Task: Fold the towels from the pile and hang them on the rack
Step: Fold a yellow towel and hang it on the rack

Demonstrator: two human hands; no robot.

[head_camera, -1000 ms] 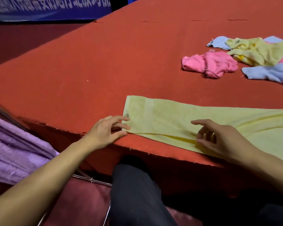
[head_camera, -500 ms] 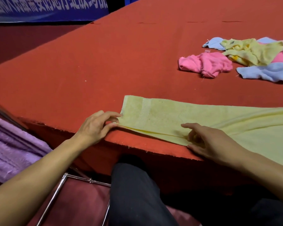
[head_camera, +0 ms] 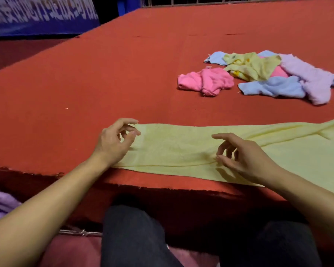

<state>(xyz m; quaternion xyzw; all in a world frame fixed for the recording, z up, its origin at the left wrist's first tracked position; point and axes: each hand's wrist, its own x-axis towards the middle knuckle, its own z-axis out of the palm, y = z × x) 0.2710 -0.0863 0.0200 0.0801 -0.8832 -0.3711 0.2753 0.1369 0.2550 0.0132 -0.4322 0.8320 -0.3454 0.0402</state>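
Head view: the broad red felt-covered table (head_camera: 85, 83) carries a long pale yellow terry towel (head_camera: 181, 149) folded lengthwise across the lower centre, not yet hung; upper right, a crumpled pile of pink, blue, yellow and lilac towels (head_camera: 258, 74) awaits folding. Left hand (head_camera: 114, 143) and right hand (head_camera: 239, 157) hover loosely curled, gripping nothing

A red table (head_camera: 104, 78) carries two things — a flat yellow towel (head_camera: 181, 147) near its front edge, a towel pile (head_camera: 258, 74) farther back.
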